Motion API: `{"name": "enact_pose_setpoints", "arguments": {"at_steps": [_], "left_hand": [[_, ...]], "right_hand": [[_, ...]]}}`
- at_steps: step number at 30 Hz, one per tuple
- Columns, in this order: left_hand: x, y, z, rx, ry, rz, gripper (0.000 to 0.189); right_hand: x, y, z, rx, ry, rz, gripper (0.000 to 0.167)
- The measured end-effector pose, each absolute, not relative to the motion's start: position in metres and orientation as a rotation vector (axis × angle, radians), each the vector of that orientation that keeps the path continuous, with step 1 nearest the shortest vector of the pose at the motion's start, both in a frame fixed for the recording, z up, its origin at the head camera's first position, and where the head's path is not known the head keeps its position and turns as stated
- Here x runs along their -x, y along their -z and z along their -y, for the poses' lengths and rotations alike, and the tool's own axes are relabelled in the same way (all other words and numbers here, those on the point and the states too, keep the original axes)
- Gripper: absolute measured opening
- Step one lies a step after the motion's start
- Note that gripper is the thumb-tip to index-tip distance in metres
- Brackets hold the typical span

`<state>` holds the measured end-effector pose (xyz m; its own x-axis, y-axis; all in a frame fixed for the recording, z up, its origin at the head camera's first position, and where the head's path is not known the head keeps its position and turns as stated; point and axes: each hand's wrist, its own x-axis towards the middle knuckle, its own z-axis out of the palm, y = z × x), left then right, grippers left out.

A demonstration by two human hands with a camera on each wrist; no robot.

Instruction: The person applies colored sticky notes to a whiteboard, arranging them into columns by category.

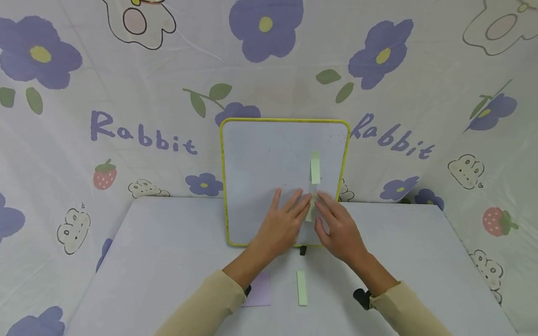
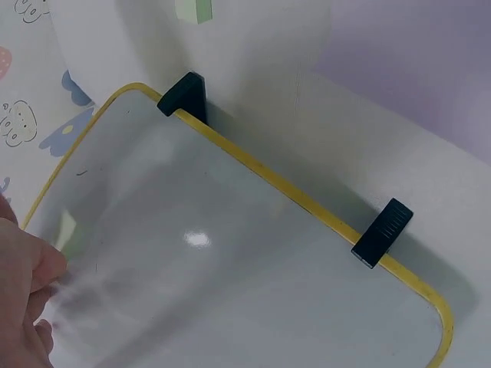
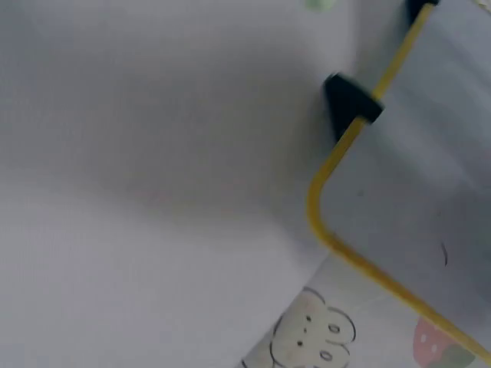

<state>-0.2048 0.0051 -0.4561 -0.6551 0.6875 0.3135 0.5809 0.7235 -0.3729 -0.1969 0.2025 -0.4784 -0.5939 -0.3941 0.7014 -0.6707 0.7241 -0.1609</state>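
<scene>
A whiteboard (image 1: 252, 163) with a yellow rim stands upright at the back of the white table. On its right half, one pale green paper strip (image 1: 315, 169) hangs vertically. Below it is a second pale green strip (image 1: 310, 213), partly covered by fingers. My left hand (image 1: 280, 228) lies against the board with fingers spread, its fingertips at the upper left of the lower strip. From the other side, my right hand (image 1: 339, 228) reaches in with extended fingers touching near the strip's top. In the left wrist view the left hand (image 2: 23, 295) shows at the edge; the right wrist view shows no hand.
Another green strip (image 1: 302, 288) lies on the table in front of the board, right of a purple paper sheet (image 1: 259, 290) partly behind the left sleeve. Black feet (image 2: 380, 234) hold the board's bottom edge. A patterned curtain (image 1: 168, 93) hangs behind.
</scene>
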Motion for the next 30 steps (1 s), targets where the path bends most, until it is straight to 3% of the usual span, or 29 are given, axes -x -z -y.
{"name": "enact_pose_setpoints", "arguments": {"at_steps": [7, 30], "left_hand": [[0.202, 0.458, -0.006, 0.964, -0.335, 2.517, 0.06], [0.195, 0.468, -0.005, 0.985, -0.392, 2.569, 0.06]], "right_hand": [[0.201, 0.481, -0.209, -0.967, -0.146, 2.339, 0.063], [0.194, 0.493, -0.209, -0.969, -0.049, 2.399, 0.065]]}}
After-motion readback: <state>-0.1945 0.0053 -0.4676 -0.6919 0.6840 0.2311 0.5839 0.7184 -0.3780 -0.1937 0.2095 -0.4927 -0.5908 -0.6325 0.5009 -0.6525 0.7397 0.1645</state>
